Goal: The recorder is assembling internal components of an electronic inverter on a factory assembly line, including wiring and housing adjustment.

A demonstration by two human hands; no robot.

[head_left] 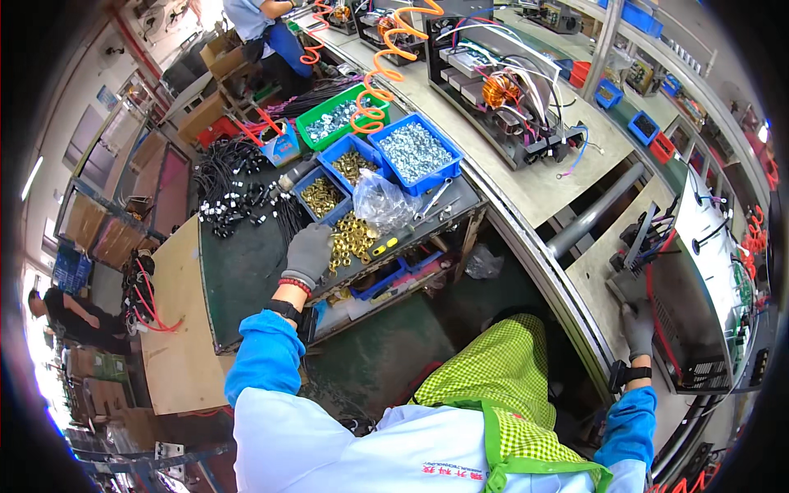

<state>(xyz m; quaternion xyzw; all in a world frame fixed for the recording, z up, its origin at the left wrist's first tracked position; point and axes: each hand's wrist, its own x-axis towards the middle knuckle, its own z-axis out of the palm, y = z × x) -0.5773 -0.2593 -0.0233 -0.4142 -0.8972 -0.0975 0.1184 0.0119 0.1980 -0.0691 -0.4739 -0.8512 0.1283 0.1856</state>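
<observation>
My left hand, in a grey glove, reaches to a loose heap of brass nuts on the dark bench top. Its fingers are bent together at the heap's left edge; what they pinch, if anything, is hidden. Beyond the heap are a blue bin of brass fittings and a crumpled clear plastic bag. Far to the right, my right hand, also gloved, is closed at the near left edge of a dark metal case with an upright white panel.
A blue bin of silvery hardware and a green bin stand behind. Black cables lie at the left. An orange coiled hose hangs over the bench. An open electrical unit sits on the line. Another person stands far off.
</observation>
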